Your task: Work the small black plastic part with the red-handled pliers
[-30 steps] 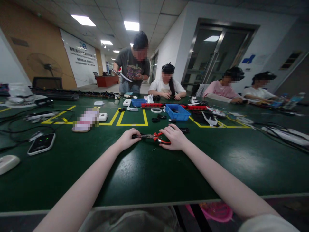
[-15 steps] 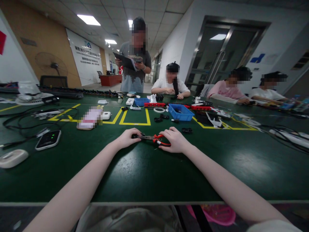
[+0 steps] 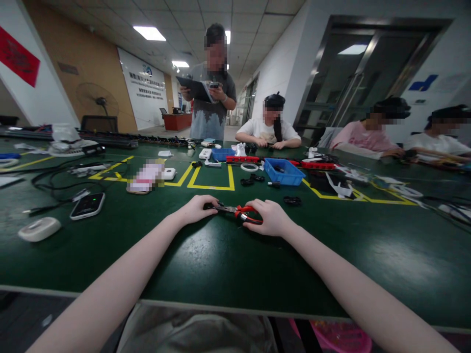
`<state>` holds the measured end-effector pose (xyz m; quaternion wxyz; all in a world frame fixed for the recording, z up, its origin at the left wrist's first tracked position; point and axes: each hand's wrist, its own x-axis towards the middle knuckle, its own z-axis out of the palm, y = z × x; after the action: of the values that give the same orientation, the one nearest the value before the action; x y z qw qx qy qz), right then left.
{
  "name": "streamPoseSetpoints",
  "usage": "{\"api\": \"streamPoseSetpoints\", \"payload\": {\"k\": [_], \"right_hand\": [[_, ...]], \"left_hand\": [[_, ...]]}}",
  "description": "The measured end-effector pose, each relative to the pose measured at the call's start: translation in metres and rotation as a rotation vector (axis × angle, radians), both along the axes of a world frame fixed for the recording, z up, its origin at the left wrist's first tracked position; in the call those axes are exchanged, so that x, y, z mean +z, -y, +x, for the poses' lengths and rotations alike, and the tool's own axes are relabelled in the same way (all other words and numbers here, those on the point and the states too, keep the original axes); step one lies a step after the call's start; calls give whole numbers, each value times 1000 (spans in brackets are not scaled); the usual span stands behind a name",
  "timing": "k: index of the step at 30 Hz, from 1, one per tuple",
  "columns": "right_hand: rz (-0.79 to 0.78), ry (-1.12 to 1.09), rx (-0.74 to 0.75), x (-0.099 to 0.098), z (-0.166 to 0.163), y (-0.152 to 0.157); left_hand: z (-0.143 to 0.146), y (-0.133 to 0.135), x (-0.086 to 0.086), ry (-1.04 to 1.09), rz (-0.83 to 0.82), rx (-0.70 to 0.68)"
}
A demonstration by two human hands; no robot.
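My right hand (image 3: 270,216) is closed around the red-and-black handles of a pair of pliers (image 3: 241,214), whose metal jaws point left. In my left hand (image 3: 196,209) the fingers pinch a small black piece (image 3: 209,206) at the tip of the jaws. Most of that piece is hidden by the fingers, so its kind cannot be made out. Both hands are just above the green tabletop (image 3: 235,264), near its middle.
Beyond my hands are a blue bin (image 3: 285,174), coiled black cables (image 3: 292,200) and a red power strip (image 3: 242,159). To the left lie a phone (image 3: 146,177), a black-faced device (image 3: 87,206) and a white oval case (image 3: 39,229). People sit across the table; one person (image 3: 213,93) stands.
The view has swung a little to the left and tilted, so the surroundings appear shifted right. My hands keep their grip on the pliers and the small black piece.
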<state>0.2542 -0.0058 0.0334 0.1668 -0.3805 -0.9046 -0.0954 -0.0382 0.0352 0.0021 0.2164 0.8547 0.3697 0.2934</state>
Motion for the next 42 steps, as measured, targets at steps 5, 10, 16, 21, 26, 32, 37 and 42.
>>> {"api": "streamPoseSetpoints", "payload": {"k": [5, 10, 16, 21, 26, 32, 37, 42], "right_hand": [[31, 38, 39, 5, 3, -1], [52, 54, 64, 4, 5, -2], [93, 50, 80, 1, 6, -4], [108, 55, 103, -2, 7, -6], [121, 57, 104, -4, 7, -7], [125, 52, 112, -2, 6, -6], [129, 41, 113, -2, 6, -7], [130, 38, 113, -3, 7, -10]], "left_hand": [[3, 6, 4, -39, 11, -3], [5, 8, 6, -67, 26, -11], [4, 11, 10, -86, 30, -19], [2, 13, 11, -93, 37, 25], [1, 13, 9, -98, 48, 67], [1, 15, 12, -162, 69, 21], [0, 13, 11, -185, 112, 34], [1, 12, 7, -190, 155, 48]]}}
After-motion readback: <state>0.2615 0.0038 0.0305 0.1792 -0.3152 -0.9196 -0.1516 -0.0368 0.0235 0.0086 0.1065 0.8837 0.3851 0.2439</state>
